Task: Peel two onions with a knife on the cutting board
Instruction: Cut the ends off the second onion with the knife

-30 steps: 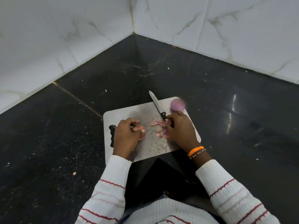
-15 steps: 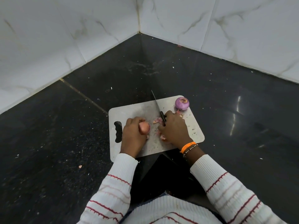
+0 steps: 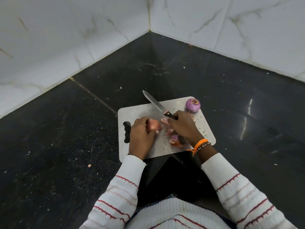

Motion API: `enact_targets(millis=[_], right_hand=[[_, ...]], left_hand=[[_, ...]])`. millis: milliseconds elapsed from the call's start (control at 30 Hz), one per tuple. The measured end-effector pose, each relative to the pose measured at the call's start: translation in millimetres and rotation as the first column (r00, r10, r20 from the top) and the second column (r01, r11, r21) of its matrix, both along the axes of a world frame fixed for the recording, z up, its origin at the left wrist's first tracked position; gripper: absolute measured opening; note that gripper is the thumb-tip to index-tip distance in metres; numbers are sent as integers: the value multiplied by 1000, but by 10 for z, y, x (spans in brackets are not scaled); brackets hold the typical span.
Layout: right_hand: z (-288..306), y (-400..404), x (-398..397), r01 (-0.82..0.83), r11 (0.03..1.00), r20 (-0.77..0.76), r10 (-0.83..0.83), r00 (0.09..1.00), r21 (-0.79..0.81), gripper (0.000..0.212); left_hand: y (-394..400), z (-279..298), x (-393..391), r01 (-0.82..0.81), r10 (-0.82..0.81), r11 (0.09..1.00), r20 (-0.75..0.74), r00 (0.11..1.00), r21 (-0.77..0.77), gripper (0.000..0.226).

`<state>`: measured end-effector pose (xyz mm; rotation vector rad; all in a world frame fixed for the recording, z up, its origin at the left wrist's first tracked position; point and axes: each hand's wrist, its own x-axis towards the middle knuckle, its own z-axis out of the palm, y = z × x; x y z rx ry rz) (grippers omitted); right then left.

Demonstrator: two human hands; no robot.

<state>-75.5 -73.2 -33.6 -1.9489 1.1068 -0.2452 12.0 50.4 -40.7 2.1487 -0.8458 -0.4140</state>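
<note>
The left hand (image 3: pixel 142 138) grips 1 brown-skinned onion (image 3: pixel 153 126) steady for peeling, while the right hand (image 3: pixel 184 128) grasps the black-handled steel knife (image 3: pixel 157 104), blade pointing toward 11 o'clock, clear of the peeled purple onion (image 3: pixel 193 105) parked at 1 o'clock on the grey rectangular cutting board (image 3: pixel 204 129).

Black speckled floor (image 3: pixel 66 146) meets white marble-tiled walls (image 3: pixel 49 38).

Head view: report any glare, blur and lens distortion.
Head view: bright glare streaks on the glossy black countertop at right; wide-angle bending of the white marble wall tiles; the steel knife, the peeled purple onion and the grey cutting board look sharp, without motion blur.
</note>
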Motion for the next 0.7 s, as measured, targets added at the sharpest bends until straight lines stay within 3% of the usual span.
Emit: enact_targets(millis=[100, 367, 433, 567, 700], right_hand=[[71, 22, 2, 15, 999, 106, -20, 994, 48, 19], [283, -86, -140, 67, 993, 221, -87, 971, 96, 21], [245, -97, -215, 83, 996, 214, -87, 973, 26, 18], [21, -92, -419, 159, 935, 111, -130, 985, -317, 27], [-171, -111, -569, 174, 884, 104, -143, 984, -434, 33]], left_hand=[[-23, -30, -5, 39, -39, 999, -12, 999, 3, 50], [-80, -54, -53, 99, -97, 995, -65, 993, 28, 60], [-84, -73, -45, 85, -84, 996, -67, 994, 5, 58], [-96, -94, -41, 56, -57, 998, -46, 997, -33, 52], [-109, -97, -44, 58, -60, 997, -33, 998, -50, 52]])
